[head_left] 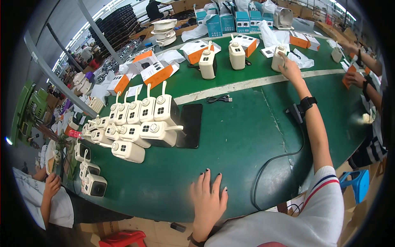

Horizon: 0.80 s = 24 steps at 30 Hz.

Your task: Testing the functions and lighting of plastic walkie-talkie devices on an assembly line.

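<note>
My left hand [209, 197] lies flat, fingers spread, on the green table [242, 136] near its front edge and holds nothing. My right arm reaches far across the table; my right hand [290, 68] touches a cream box-shaped device [278, 58] standing beyond a white line. I cannot tell whether the fingers close around it. A black band [306, 103] sits on that wrist, with a cable running back toward me. Two more cream devices [207, 64] [236, 55] stand upright to its left.
A cluster of several cream devices [140, 123] lies at the left beside a black flat slab [190, 124]. A coiled black cable [219, 99] lies near the white line. Orange-and-white boxes [154, 72] and blue boxes [230, 22] stand farther back. Other people's hands work at the far right [356, 78] and lower left [51, 185].
</note>
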### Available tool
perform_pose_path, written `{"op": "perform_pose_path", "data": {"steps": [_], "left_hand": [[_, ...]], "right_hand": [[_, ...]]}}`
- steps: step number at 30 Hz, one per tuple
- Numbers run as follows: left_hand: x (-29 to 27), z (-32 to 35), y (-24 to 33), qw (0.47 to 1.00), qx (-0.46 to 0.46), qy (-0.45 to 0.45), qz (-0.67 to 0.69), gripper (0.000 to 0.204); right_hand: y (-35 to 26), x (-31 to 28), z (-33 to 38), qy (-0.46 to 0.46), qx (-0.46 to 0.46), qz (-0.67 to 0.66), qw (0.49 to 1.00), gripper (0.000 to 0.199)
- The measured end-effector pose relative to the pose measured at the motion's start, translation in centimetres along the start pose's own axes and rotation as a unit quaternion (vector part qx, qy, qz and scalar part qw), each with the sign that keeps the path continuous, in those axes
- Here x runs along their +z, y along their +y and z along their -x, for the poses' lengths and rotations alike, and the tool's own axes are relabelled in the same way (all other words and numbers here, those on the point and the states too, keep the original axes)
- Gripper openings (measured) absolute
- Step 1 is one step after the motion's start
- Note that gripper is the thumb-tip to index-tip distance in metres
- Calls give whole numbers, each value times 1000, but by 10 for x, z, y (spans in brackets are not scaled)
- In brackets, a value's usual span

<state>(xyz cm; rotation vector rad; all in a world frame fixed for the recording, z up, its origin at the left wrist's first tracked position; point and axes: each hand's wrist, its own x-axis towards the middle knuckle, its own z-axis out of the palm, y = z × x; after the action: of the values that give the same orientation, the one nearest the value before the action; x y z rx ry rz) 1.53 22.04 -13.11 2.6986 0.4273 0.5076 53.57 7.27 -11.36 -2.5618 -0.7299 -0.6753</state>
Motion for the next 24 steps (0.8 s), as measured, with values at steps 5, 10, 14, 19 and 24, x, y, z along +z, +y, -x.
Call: {"op": "perform_pose_path", "data": {"steps": [5,10,14,19,24], "left_hand": [[1,0,-2,1000,1,2,-5,42],[2,-1,-1,1000,7,0,-8,42],[4,-1,-4,1000,0,-1,-10,42],[2,-1,-1,1000,1,0,-6,40],[4,-2,-5,1000,1,3,-6,41]], "right_hand": [[3,3,-1,-6,14,3,1000,62],[12,-4,-3,14,-2,34,999,60],[-11,-22,-6,-96,98,2,991,57],[-1,-26,-6,-97,112,-38,988,56],[11,-18,-13,-98,119,-41,987,59]]}}
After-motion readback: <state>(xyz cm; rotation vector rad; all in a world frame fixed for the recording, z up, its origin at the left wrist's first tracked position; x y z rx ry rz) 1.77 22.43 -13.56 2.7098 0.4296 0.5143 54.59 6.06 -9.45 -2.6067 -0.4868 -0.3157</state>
